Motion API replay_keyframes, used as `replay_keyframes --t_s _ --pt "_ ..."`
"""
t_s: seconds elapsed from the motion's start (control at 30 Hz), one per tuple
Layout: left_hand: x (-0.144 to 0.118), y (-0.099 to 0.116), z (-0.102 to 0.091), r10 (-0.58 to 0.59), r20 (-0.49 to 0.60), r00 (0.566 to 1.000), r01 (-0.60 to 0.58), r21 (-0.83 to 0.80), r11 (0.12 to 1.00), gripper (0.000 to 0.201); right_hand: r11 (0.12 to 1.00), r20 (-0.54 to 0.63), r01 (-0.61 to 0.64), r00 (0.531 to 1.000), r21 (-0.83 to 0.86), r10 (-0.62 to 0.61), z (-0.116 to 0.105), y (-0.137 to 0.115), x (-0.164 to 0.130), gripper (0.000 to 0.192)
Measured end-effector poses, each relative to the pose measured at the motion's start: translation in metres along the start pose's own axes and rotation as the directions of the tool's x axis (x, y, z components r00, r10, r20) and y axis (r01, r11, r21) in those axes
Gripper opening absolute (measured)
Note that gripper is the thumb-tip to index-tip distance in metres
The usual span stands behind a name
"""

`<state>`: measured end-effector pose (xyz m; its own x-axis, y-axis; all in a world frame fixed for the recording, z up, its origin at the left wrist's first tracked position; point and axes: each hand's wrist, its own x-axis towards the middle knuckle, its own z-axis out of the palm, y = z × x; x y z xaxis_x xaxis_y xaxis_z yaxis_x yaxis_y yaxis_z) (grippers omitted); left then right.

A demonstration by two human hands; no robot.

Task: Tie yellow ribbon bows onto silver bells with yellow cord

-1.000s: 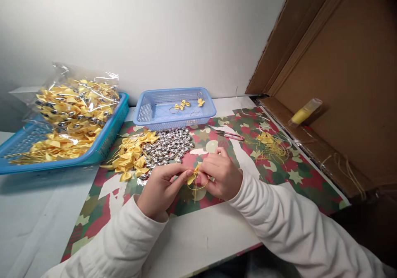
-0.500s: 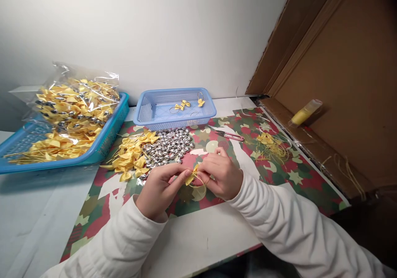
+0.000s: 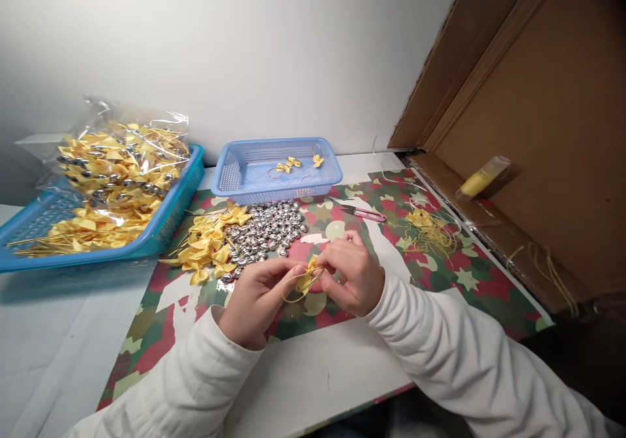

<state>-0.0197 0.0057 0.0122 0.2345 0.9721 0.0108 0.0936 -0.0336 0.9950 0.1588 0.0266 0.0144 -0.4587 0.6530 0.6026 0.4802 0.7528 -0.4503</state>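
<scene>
— Bow (image 3: 309, 275), one, yellow, above the patterned mat (image 3: 440, 281): who holds it?
— Left hand (image 3: 258, 298) and right hand (image 3: 353, 280) together, pinching it. Two blue baskets (image 3: 327, 164); one scissors (image 3: 362, 213).

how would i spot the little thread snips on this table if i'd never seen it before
Start at the small pale blue plastic basket against the white wall, then look just in front of its right end on the camouflage-patterned paper mat. The slim pink-handled metal thread snips lie flat there, between the heap of shiny silver bells and the tangle of yellow cord. They are the only pink, pointed tool.
</scene>
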Motion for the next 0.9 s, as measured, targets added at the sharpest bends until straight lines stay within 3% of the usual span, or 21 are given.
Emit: replay_keyframes --t_s 0.3,0.43,0.57,0.67,0.77,0.83,0.9 --pt "0.001 0.001 0.002 -0.18 0.105 0.978 0.204 -0.3 0.932 0.026 0.999 0.038 -0.053 0.998 -0.007 0.053 0.0 -0.001 0.0 0.026" --pt "0.001 0.002 0.003 -0.199 0.125 0.972 0.231 -0.361 0.903 0.026 0.997 0.045 -0.072 0.996 -0.008 0.073 0.001 -0.002 -0.001 0.028" --pt "0.0 0.004 0.004 -0.215 0.095 0.972 0.235 -0.408 0.882 0.023 0.97 -0.044 -0.22 0.975 -0.102 0.216 -0.007 0.011 0.003 0.025" --pt "0.0 0.004 0.005 -0.213 0.079 0.974 0.226 -0.419 0.879 0.024 0.785 -0.152 -0.471 0.88 -0.401 0.45 -0.02 0.036 0.007 0.013" --pt "-0.001 0.001 0.004 -0.209 0.087 0.974 0.227 -0.401 0.888 0.023 0.524 -0.151 -0.6 0.732 -0.605 0.664 -0.031 0.061 0.008 0.034" --pt "-0.001 0.0 0.004 -0.207 0.086 0.975 0.224 -0.386 0.895 0.023 0.447 -0.096 -0.617 0.648 -0.648 0.756 -0.034 0.071 0.007 0.031" --pt "0.0 -0.002 0.004 -0.2 0.072 0.977 0.212 -0.377 0.902 0.023 0.431 -0.047 -0.619 0.604 -0.656 0.796 -0.033 0.076 0.007 0.022"
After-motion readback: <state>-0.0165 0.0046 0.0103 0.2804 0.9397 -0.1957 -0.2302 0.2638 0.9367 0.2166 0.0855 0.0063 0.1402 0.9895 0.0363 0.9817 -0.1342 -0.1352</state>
